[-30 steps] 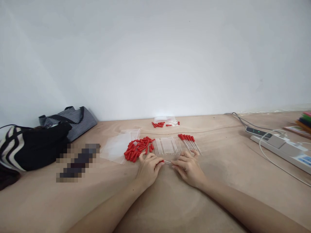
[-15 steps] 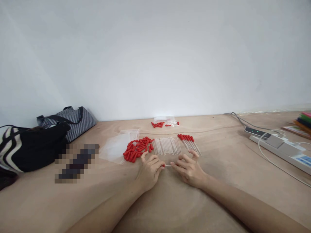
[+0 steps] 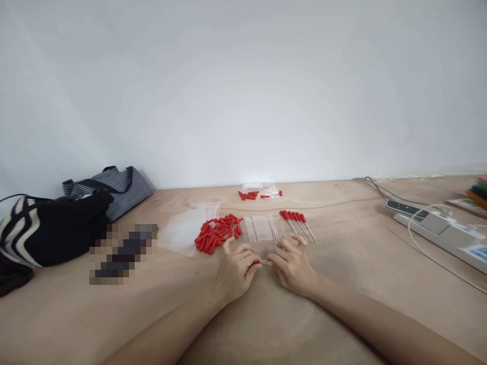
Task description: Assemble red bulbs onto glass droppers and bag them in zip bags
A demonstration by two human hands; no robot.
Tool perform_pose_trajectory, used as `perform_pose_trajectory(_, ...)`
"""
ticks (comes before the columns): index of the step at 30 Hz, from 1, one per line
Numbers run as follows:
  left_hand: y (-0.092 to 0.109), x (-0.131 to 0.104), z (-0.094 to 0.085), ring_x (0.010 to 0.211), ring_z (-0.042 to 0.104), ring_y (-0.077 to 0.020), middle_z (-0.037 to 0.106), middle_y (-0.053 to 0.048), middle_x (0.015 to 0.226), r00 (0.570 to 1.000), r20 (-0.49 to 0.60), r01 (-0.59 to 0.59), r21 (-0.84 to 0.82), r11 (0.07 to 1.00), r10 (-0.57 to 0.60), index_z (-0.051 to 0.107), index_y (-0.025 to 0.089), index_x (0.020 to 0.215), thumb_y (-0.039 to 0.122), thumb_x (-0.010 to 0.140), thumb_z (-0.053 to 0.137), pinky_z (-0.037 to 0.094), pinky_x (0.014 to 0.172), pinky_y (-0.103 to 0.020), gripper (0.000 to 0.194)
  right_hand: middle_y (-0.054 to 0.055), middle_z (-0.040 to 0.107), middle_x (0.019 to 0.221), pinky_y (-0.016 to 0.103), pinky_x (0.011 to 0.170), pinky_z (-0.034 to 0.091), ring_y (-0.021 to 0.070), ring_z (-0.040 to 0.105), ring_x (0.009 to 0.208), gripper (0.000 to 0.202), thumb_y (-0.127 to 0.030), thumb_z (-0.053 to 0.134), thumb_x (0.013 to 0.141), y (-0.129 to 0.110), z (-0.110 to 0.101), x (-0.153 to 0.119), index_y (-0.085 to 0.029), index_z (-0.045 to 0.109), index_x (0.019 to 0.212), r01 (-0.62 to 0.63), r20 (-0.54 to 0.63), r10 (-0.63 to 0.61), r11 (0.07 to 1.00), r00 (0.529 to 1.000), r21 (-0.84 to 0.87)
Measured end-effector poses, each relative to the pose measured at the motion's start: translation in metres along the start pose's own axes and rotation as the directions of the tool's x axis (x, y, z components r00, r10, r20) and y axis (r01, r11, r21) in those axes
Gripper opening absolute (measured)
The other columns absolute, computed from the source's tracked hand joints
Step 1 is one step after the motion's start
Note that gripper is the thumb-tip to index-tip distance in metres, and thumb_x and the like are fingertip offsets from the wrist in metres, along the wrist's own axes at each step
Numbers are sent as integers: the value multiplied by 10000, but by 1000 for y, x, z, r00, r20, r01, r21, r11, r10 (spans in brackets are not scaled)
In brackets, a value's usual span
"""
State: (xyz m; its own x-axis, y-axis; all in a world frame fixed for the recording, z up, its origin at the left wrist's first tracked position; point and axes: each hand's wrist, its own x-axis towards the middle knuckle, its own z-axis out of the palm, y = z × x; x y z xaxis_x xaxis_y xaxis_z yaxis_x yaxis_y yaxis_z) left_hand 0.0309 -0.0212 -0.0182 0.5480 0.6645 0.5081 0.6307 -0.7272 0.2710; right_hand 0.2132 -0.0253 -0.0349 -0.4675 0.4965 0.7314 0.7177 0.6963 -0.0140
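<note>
My left hand (image 3: 239, 267) pinches a red rubber bulb (image 3: 257, 262), mostly covered by the fingers. Facing it, my right hand (image 3: 294, 268) grips a thin clear glass tube (image 3: 264, 262), of which a short stretch shows between the hands. Bulb and tube lie in line; whether the tube's end sits inside the bulb is hidden. Behind my left hand is a heap of red rubber bulbs (image 3: 216, 232). A row of glass tubes (image 3: 262, 229) lies beyond both hands. To its right, several droppers (image 3: 292, 217) with red bulbs on their tubes lie side by side.
Clear plastic bags (image 3: 182, 233) lie left of the heap. Near the wall rest another bag (image 3: 258, 187) and some loose red bulbs (image 3: 249, 195). A striped bag (image 3: 129, 190) and black bag (image 3: 72, 228) stand left. A power strip (image 3: 449, 241) with cables is at right.
My right hand has come closer to my left, so less of the glass tube shows between them. The view has shifted slightly; the things on the table lie as before.
</note>
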Motion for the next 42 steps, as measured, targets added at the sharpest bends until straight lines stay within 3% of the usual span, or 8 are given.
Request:
perform_pose_trajectory(15, -10, 3, -3, 837, 571, -173, 683, 33, 763, 999, 1, 37, 13, 999, -37, 617, 234, 826, 288, 786, 573, 78, 983, -495, 80, -21, 600, 609, 394, 886, 132, 133, 490, 713, 183, -273, 447, 858, 7, -1, 4, -207, 577, 748, -123, 113, 118, 992, 987, 35)
perform_pose_trajectory(19, -15, 1, -5, 852, 569, -178, 686, 24, 773, 999, 21, 46, 29, 999, -47, 562, 253, 1043, 295, 790, 571, 79, 988, -500, 256, -17, 597, 622, 387, 891, 138, 137, 499, 749, 185, -288, 495, 825, 12, -7, 2, -210, 579, 679, -54, 159, 55, 998, 986, -15)
perform_pose_trajectory(22, -18, 0, -7, 969, 529, -218, 666, -19, 926, 996, 39, 77, 82, 994, -80, 451, 253, 1196, 352, 760, 596, 96, 975, -522, 469, -10, 605, 647, 390, 871, 145, 142, 494, 754, 202, -276, 484, 818, 17, -10, 0, -219, 604, 666, -126, 131, 131, 991, 983, -45)
perform_pose_trajectory(24, -24, -1, -10, 1045, 482, -251, 607, -54, 1072, 990, 5, 135, 152, 979, -137, 440, 251, 1205, 365, 733, 615, 105, 964, -539, 516, -1, 612, 632, 386, 845, 155, 147, 494, 741, 241, -283, 470, 819, 23, -9, -1, -216, 617, 641, -284, 83, 290, 956, 954, -77)
perform_pose_trajectory(28, -41, -2, -17, 1058, 461, -271, 573, -62, 1101, 960, -97, 279, 256, 926, -263, 545, 259, 1057, 288, 709, 619, 153, 943, -538, 357, 25, 642, 641, 386, 792, 166, 188, 510, 767, 260, -325, 472, 795, 43, -3, 3, -216, 641, 630, -594, 33, 609, 784, 793, -183)
perform_pose_trajectory(33, -56, -3, -17, 1048, 463, -276, 585, -67, 1056, 937, -159, 346, 314, 884, -311, 583, 247, 969, 262, 692, 617, 198, 918, -523, 280, 38, 652, 674, 380, 777, 177, 214, 528, 803, 233, -348, 456, 783, 59, 13, 13, -220, 651, 778, -727, 53, 764, 631, 643, -270)
perform_pose_trajectory(38, -60, -2, -13, 1052, 459, -272, 581, -67, 1050, 936, -177, 350, 369, 861, -304, 604, 245, 895, 280, 705, 610, 205, 908, -522, 193, 33, 638, 681, 367, 765, 186, 207, 520, 829, 217, -316, 441, 787, 63, 22, 19, -202, 626, 787, -739, 90, 793, 597, 603, -311)
perform_pose_trajectory(42, -63, 1, -11, 1036, 469, -262, 583, -69, 1039, 934, -216, 350, 403, 845, -284, 612, 232, 830, 287, 717, 603, 208, 914, -510, 126, 34, 644, 750, 367, 766, 181, 197, 505, 834, 225, -294, 429, 799, 62, 22, 20, -202, 620, 722, -724, 100, 783, 608, 614, -326)
